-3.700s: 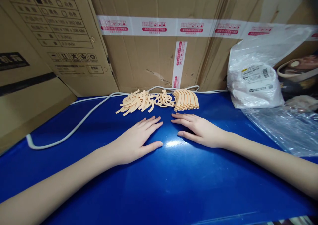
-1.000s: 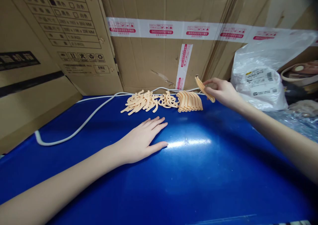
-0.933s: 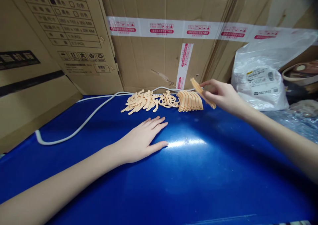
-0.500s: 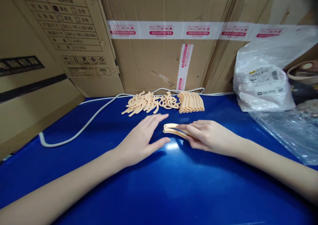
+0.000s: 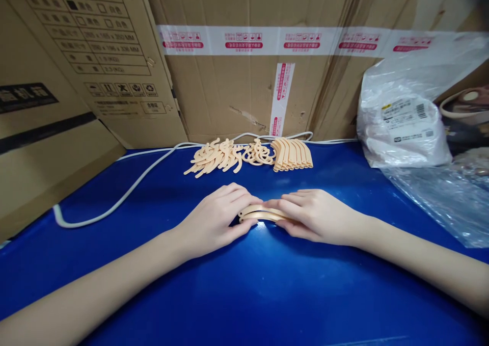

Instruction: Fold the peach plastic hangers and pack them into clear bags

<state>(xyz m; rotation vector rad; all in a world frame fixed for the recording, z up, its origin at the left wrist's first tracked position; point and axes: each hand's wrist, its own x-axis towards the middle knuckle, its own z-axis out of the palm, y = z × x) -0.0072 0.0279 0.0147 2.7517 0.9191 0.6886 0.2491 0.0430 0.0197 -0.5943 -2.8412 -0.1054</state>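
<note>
Two thin curved peach plastic strips lie stacked between my hands, just above the blue table top. My left hand pinches their left end with curled fingers. My right hand grips their right end, fingers closed over them. Farther back lie a neat row of the same curved strips, a small heap of looped peach pieces and a loose pile of hooked peach pieces.
Cardboard boxes wall in the back and left. A white cable runs along the back and curls to the left. A white plastic bag with a label and clear plastic film lie at the right.
My right hand took curved strips from the back right and brought them down to the table middle. My left hand, flat before, has closed on their left end.
</note>
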